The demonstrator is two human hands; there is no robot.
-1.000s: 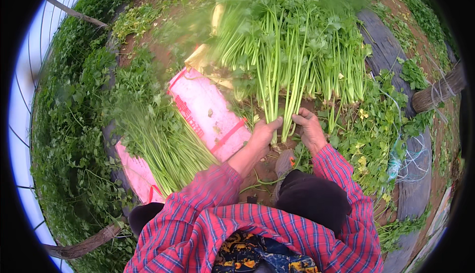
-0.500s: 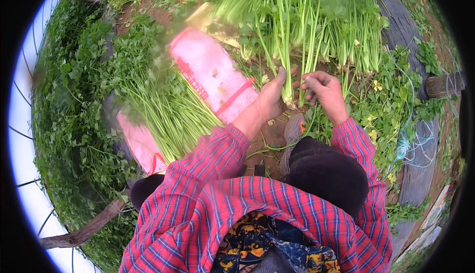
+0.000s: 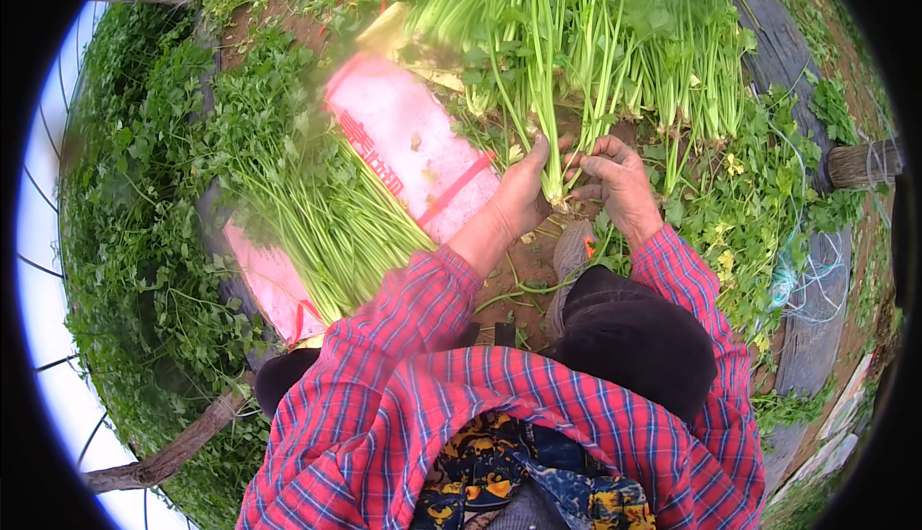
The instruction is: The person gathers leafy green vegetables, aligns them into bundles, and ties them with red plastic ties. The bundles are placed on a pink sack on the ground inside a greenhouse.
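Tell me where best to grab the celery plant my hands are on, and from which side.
Probably low on the stalks, just above the soil, where the celery plant narrows into one bunch. Come from both sides, as the left hand and right hand do; higher up, stalks splay.

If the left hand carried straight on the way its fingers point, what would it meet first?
The left hand points up-frame along the green stalks it grips, so it would probably push into the standing leafy plants right ahead; depth is unclear.

Green stalks [image 3: 552, 98] with pale bases, a pink sack [image 3: 408, 141] with red stripes, red-and-blue plaid sleeves [image 3: 403, 319].
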